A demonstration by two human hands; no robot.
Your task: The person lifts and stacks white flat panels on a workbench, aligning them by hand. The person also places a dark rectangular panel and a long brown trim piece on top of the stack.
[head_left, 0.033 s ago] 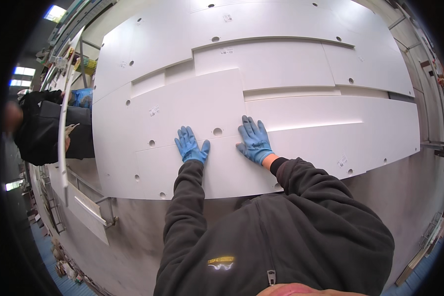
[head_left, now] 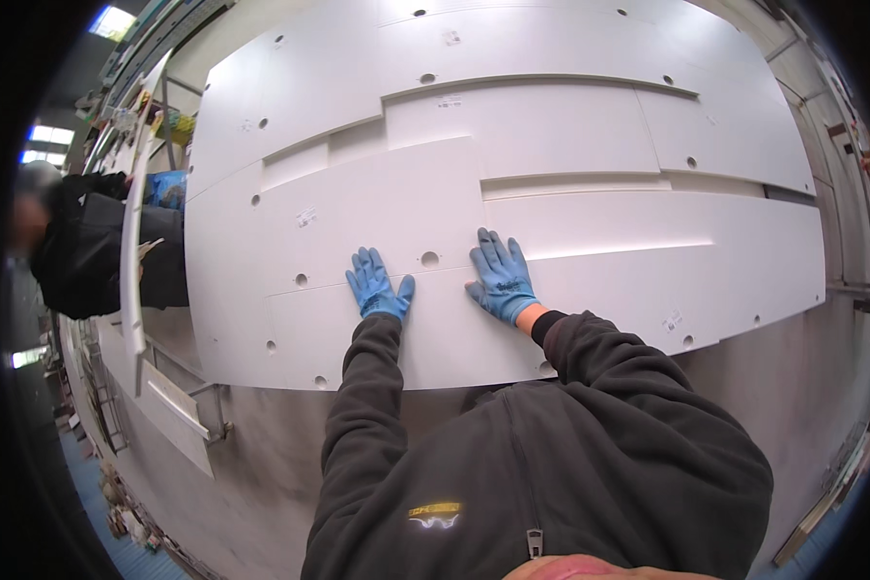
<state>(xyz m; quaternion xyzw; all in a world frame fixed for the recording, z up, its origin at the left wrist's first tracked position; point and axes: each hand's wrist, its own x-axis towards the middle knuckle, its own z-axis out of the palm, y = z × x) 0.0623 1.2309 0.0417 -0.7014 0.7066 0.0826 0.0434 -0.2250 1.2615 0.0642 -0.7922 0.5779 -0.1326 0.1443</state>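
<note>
Hands: I see both in blue gloves, lying flat and spread, palms down, gripping nothing.
Left hand point(head_left: 378, 287): it rests on the front white panel point(head_left: 590, 290), fingers pointing away from me, just left of a round hole point(head_left: 429, 259).
Right hand point(head_left: 502, 277): it presses the same panel just right of that hole, the thumb turned toward the left hand.
Front white panel: topmost of a stepped stack of white boards on a grey work table point(head_left: 261, 464); its near edge lies close to my chest, and small drilled holes dot its left side and lower right corner.
Labels: a small pale rectangular sticker point(head_left: 306, 218) sits on the panel up and left of my left hand; a similar one point(head_left: 672, 321) lies near the lower right edge; two more small tags point(head_left: 451, 37) point(head_left: 449, 101) show on the boards farther back. Print too small for me to tell.
Sleeves: dark jacket, with a small yellow and white emblem point(head_left: 435, 514) on the chest.
Other person: someone in dark clothing point(head_left: 87, 251) stands at the far left, beside the table's end.
Background left: a blue package point(head_left: 167, 189) and a yellow item point(head_left: 179, 126) lie near that person, blurred.
</note>
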